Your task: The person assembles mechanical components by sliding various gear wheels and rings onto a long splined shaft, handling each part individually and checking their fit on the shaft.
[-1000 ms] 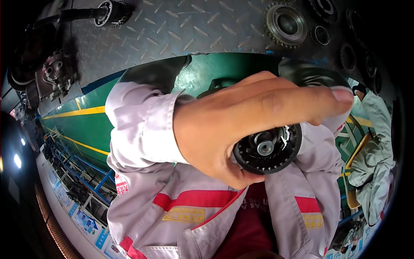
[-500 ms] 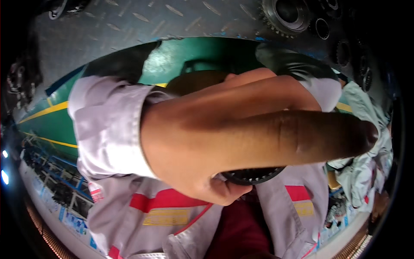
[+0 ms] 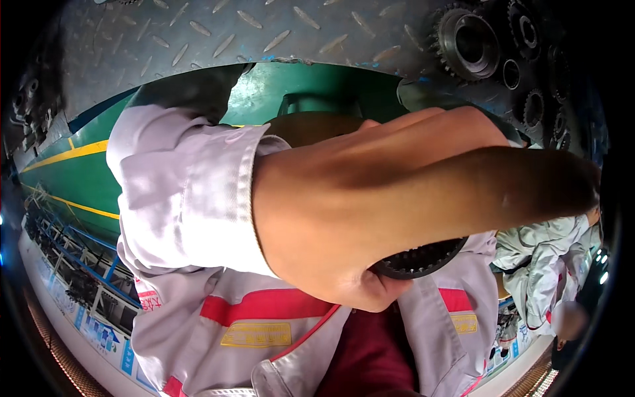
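My left hand (image 3: 350, 205) reaches across the middle from the left, its back toward me and large in the picture. Its thumb is bent against a black toothed ring (image 3: 430, 266), which it grips. Only the lower part of that ring shows, with small teeth along its inner edge; the hand covers the rest. The index finger stretches over it to the right and darkens toward its tip. My right hand cannot be made out behind the left one.
A grey tread-plate bench top (image 3: 264, 33) spans the far side. At its right lie a large gear (image 3: 468, 46), a small ring (image 3: 511, 74) and several other gears. Beyond the hand stands a round stool (image 3: 311, 126) on green floor. A person in pale clothes (image 3: 536, 264) is at the right.
My left hand has shifted to the right with the toothed ring still in its grip. The gears on the bench now sit lower and farther right in view.
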